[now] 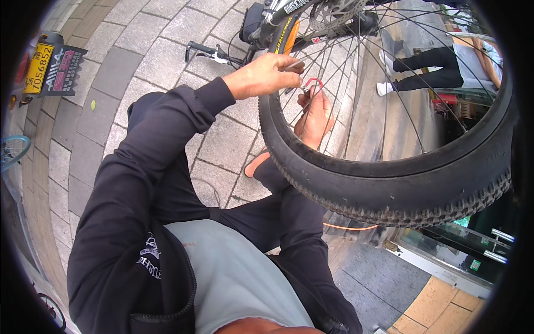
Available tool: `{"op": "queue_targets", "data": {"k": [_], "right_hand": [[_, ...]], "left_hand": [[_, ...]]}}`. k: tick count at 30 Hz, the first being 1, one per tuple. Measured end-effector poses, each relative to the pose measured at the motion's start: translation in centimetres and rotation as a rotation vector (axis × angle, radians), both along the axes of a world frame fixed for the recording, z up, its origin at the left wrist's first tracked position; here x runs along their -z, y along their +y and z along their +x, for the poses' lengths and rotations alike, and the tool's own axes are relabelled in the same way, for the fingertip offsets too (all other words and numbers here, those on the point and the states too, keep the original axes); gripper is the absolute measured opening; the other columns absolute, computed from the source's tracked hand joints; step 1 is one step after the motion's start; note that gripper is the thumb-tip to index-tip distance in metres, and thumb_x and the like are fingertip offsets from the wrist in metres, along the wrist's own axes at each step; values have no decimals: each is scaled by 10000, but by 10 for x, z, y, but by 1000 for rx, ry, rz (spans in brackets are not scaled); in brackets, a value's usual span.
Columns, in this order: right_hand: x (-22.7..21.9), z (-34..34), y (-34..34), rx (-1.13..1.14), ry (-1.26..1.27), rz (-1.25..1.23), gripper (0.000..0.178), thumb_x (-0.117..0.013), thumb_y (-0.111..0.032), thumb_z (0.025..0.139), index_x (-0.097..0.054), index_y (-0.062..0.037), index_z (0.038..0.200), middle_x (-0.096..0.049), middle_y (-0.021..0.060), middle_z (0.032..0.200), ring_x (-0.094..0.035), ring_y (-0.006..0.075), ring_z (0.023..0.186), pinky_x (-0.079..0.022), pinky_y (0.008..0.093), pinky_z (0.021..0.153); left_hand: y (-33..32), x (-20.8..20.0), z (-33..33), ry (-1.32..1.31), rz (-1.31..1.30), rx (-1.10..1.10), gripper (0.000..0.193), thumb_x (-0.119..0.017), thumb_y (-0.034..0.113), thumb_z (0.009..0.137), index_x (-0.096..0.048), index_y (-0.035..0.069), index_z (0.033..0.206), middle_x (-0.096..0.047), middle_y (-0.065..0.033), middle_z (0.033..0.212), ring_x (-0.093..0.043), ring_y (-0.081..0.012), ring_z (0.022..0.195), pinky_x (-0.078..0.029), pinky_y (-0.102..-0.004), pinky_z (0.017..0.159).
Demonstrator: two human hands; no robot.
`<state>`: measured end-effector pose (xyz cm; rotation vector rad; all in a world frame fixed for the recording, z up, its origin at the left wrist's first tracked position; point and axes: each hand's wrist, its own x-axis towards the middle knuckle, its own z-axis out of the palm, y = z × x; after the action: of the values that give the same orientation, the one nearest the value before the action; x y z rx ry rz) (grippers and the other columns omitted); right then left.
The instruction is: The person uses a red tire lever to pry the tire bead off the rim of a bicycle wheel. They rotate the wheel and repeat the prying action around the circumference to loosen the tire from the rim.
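Observation:
A bicycle wheel with a knobby black tire (pixel 389 192) and thin spokes (pixel 349 122) stands tilted in front of me. My left hand (pixel 264 76) reaches over the tire from the left, its fingers bent together among the spokes by the rim. What lies between those fingertips is too small to tell. Inside the wheel, my right hand (pixel 317 119) pinches a small red spoke wrench (pixel 315 82), held up close to my left fingertips. The tire hides part of my right forearm.
The bicycle fork (pixel 286 16), brake disc (pixel 336 12) and handlebar lever (pixel 208 52) are beyond the hands. A person in dark trousers (pixel 428 71) stands at the right. A yellow plate (pixel 38 68) shows far left. An orange cord (pixel 349 227) runs below the tire over paving.

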<state>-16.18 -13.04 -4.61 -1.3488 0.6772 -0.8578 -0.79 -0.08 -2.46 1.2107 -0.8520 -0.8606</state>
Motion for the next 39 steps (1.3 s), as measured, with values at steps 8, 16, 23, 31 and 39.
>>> {"op": "queue_targets", "data": {"k": [8, 16, 23, 31, 39], "right_hand": [[-53, -51, 27, -56, 390, 13, 392, -746, -306, 1025, -722, 64, 1152, -694, 60, 843, -618, 121, 744, -504, 288, 712], [-80, -68, 46, -174, 445, 131, 403, -754, -329, 1029, -714, 34, 1200, -729, 67, 885, -660, 122, 761, -523, 276, 704], [-93, -56, 53, -188, 465, 172, 417, -793, -329, 998, -720, 48, 1161, -744, 84, 895, -690, 140, 771, -550, 288, 714], [-80, -62, 46, -197, 389, 121, 421, -815, -329, 984, -731, 50, 1148, -737, 63, 911, -660, 115, 785, -524, 272, 728], [-93, -56, 49, -301, 467, -14, 313, -804, -245, 999, -740, 39, 1115, -737, 47, 901, -650, 93, 787, -512, 260, 727]], "left_hand": [[1, -5, -6, -222, 76, -21, 996, -783, 545, 912, -442, -168, 1519, -594, -319, 1472, -571, -363, 1407, -439, -410, 1181], [2, -33, -12, -354, 240, -6, 846, -803, 688, 831, -699, -86, 1155, -736, -219, 1076, -712, -297, 1041, -547, -387, 929], [-10, -11, -3, -368, 152, -71, 1128, -789, 785, 747, -628, -185, 1301, -730, -279, 1126, -733, -347, 1046, -572, -377, 927], [-10, -7, -5, -355, 150, -57, 1214, -781, 783, 756, -538, -210, 1413, -698, -310, 1263, -712, -384, 1151, -559, -380, 1001], [-8, -6, -6, -428, 153, -96, 1087, -759, 799, 773, -645, -141, 1307, -730, -281, 1137, -733, -348, 1074, -575, -400, 923]]}}
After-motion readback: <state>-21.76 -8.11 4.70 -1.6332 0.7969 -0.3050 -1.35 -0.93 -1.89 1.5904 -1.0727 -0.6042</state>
